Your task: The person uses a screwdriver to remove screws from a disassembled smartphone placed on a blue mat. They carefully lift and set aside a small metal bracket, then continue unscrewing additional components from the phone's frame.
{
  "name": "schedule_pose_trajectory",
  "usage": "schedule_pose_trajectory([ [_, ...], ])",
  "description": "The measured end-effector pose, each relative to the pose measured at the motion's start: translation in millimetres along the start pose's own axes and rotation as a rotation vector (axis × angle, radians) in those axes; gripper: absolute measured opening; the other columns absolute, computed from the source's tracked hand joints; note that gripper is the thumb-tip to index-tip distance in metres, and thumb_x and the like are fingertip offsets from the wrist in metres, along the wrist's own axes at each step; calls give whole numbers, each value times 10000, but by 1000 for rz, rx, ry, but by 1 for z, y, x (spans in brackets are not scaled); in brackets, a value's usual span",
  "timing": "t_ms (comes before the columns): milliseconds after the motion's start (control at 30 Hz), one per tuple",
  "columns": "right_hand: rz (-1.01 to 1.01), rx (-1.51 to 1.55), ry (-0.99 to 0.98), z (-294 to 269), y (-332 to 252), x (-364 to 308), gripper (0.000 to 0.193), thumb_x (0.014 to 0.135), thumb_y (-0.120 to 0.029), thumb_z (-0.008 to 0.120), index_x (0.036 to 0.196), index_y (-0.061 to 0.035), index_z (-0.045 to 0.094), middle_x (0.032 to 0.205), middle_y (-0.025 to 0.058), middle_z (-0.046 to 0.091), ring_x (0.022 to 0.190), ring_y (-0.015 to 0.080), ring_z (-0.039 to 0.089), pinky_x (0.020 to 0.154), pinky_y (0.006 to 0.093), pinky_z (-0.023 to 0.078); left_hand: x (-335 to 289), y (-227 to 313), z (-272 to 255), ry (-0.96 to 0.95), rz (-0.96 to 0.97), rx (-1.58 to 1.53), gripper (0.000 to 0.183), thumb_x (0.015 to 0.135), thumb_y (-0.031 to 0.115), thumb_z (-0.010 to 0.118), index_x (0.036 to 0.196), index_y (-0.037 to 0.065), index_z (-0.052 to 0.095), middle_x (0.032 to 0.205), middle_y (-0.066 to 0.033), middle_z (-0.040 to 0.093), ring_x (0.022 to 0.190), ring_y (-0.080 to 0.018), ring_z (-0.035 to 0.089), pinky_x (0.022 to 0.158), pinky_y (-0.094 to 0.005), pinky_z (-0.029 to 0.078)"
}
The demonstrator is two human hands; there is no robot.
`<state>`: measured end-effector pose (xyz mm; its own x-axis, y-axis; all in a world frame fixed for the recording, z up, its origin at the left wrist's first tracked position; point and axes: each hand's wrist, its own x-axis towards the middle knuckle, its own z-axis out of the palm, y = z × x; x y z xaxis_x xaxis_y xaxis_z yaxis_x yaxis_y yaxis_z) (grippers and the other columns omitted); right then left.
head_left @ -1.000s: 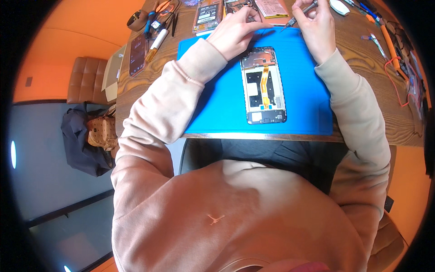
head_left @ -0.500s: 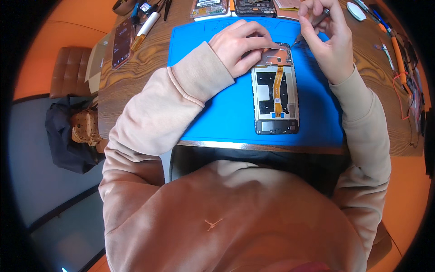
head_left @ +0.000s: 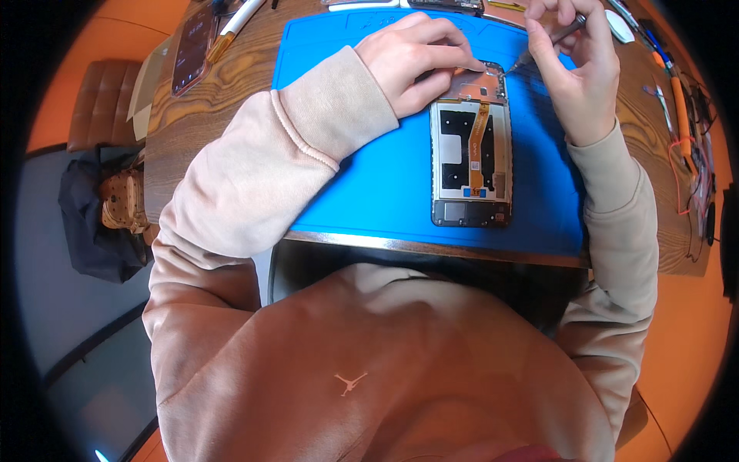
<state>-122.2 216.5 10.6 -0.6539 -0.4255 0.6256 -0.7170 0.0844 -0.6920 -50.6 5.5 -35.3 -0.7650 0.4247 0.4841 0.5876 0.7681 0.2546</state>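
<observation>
The opened phone point(head_left: 500, 165) lies face-inward on a blue mat point(head_left: 369, 185) spread over the desk point(head_left: 173, 127), its inner side showing. The right grip point(head_left: 581, 81) is closed around a slim pen-like tool point(head_left: 568, 31), whose tip slants down to just beside the phone's upper right corner. The left grip point(head_left: 422, 68) is bent over the phone's upper left part, a fingertip resting at the top; whether it pinches some small part there, I cannot tell.

The likeliest trouble is a slip: the tip sits close to that corner, and too much sideways push could scratch the edge or skid toward the fingertip near it. Light pressure from the left could also let the phone turn on the mat, since nothing else is seen bracing it. The orange ribbon cable point(head_left: 477, 146) running down the phone's middle looks thin (a snagged cuff might crease it), and a tiny part flicked loose beside the phone could be hard to find.

Much is unclear. The left fingers cover the phone's upper left edge, and the tip is too small to show whether it touches anything. Beyond the phone's top, a dark device point(head_left: 454, 5) is cut off by the upper rim of the view. Far to the phone's right, cables and tools, among them an orange-handled tool point(head_left: 680, 115), crowd together and bend with the lens, so most cannot be told apart.
</observation>
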Motion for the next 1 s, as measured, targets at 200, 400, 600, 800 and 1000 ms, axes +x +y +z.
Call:
schedule_pose_trajectory([
  [200, -61, 1, 7, 0, 8, -1, 263, 917, 58, 634, 1003, -78, 426, 965, 21, 591, 760, 30, 528, 670, 182, 434, 1, -5, -14, -23, 107, -308, 247, 924, 42, 600, 1157, 16, 680, 1106, -164, 609, 1038, -336, 596, 927, -397, 498],
  [400, -127, -83, -25, -4, 18, -4, 283, 899, 55, 659, 996, -74, 426, 968, 38, 584, 766, 53, 518, 676, 200, 436, 1, -3, -16, -24, 110, -312, 247, 927, 38, 594, 1159, 12, 675, 1119, -163, 604, 1045, -338, 593, 941, -395, 495],
  [600, -308, -144, -84, -4, 23, 5, 286, 861, 72, 640, 994, -56, 422, 988, 88, 551, 801, 131, 501, 740, 241, 445, 2, -3, -14, -3, 114, -300, 237, 928, 35, 590, 1149, 15, 675, 1118, -163, 607, 1050, -335, 593, 946, -394, 493],
  [800, -438, -237, -134, -10, 20, 9, 270, 834, 87, 581, 1002, -47, 417, 1015, 118, 524, 885, 185, 511, 826, 285, 447, 2, -4, -12, -1, 123, -305, 244, 924, 38, 594, 1152, 22, 680, 1118, -158, 616, 1048, -334, 593, 947, -401, 489],
  [1000, -315, -178, -89, -7, 30, 4, 272, 797, 7, 584, 1005, -44, 416, 1011, 131, 525, 917, 207, 518, 861, 315, 448, 2, -4, -10, 14, 126, -281, 256, 919, 44, 600, 1161, 31, 685, 1112, -153, 623, 1051, -331, 592, 952, -405, 484],
])
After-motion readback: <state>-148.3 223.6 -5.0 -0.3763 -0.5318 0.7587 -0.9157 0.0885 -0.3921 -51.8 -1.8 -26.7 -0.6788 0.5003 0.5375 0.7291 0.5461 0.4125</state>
